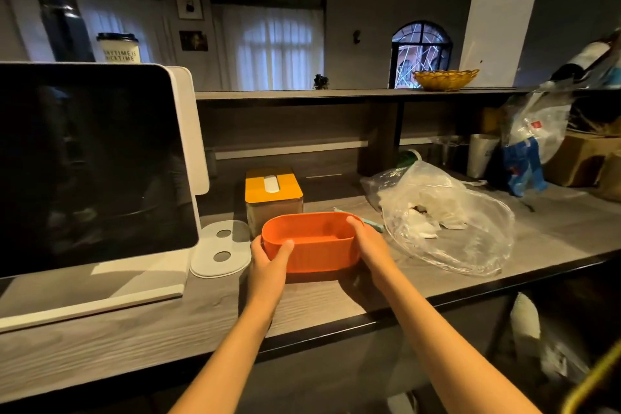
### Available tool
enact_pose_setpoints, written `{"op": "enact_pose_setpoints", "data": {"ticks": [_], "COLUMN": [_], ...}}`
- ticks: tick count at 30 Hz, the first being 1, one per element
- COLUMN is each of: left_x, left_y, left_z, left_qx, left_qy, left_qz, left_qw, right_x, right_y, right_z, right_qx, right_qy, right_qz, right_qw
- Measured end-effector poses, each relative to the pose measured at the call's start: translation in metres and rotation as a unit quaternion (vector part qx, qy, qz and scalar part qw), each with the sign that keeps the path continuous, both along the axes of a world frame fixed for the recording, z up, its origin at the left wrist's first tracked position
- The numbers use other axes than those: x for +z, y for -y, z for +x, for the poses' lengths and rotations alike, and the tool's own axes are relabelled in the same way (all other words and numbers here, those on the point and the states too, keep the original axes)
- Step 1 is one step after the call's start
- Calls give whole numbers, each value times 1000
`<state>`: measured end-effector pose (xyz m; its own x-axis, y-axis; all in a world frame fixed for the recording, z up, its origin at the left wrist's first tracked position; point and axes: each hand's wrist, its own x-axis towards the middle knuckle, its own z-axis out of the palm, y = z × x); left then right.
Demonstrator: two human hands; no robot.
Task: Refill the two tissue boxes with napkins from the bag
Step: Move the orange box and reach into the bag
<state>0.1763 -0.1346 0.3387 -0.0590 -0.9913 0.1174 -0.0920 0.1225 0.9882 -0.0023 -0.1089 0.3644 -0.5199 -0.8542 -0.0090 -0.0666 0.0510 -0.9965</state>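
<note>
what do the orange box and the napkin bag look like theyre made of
Orange box: probably moulded plastic, matte, with a uniform colour, rounded corners and a thin rim. Napkin bag: thin clear plastic film, glossy; it crinkles, catches highlights and shows the white napkins through it.

dark-screened monitor [90, 158] sitting at counter's left | white stand base [220, 250] lying beside it | yellow wicker basket [445, 78] resting on upper shelf | paper cup [118, 48] standing behind monitor
</note>
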Motion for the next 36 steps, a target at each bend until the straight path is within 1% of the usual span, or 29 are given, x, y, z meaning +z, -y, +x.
{"op": "enact_pose_setpoints", "data": {"ticks": [2,4,6,8,9,11,13,16,19,22,26,28,29,30,33,34,36], "left_x": [0,2,6,14,20,32,41,44,39,36,42,46,47,48,51,51,50], "left_y": [1,0,-6,-14,-20,-32,-42,-43,-33,-20,4,19,27,34,52,58,68], "left_z": [1,-1,-6,-16,-25,-48,-76,-119,-163,-202,-246,-268,-280,-290,-317,-323,-334], "left_qx": [5,35,75,78,65,16,-43,-127,-177,-210,-222,-231,-236,-242,-244,-235,-227], "left_qy": [24,56,77,58,43,13,-10,-10,25,35,59,81,96,111,114,108,114], "left_qz": [4,-10,-71,-151,-178,-197,-198,-175,-135,-109,-151,-166,-172,-176,-165,-165,-176], "left_qw": [1000,998,992,984,981,980,979,976,975,971,961,955,951,948,949,952,951], "right_x": [-3,-6,-6,2,7,14,19,19,12,4,12,20,26,29,40,39,36], "right_y": [2,1,-1,-8,-12,-18,-21,-25,-19,-11,2,9,13,18,29,35,42], "right_z": [0,-3,-10,-20,-28,-50,-75,-110,-146,-175,-206,-223,-232,-244,-267,-276,-289], "right_qx": [-12,-19,-46,-99,-125,-163,-190,-221,-247,-244,-198,-166,-150,-135,-128,-122,-100], "right_qy": [-20,-32,-62,-86,-92,-94,-90,-82,-113,-164,-221,-259,-263,-265,-156,-141,-154], "right_qz": [9,9,-18,-71,-99,-139,-148,-125,-79,-48,-43,-41,-46,-55,-71,-73,-36], "right_qw": [1000,999,997,989,983,972,966,964,959,955,954,951,952,953,977,980,982]}}
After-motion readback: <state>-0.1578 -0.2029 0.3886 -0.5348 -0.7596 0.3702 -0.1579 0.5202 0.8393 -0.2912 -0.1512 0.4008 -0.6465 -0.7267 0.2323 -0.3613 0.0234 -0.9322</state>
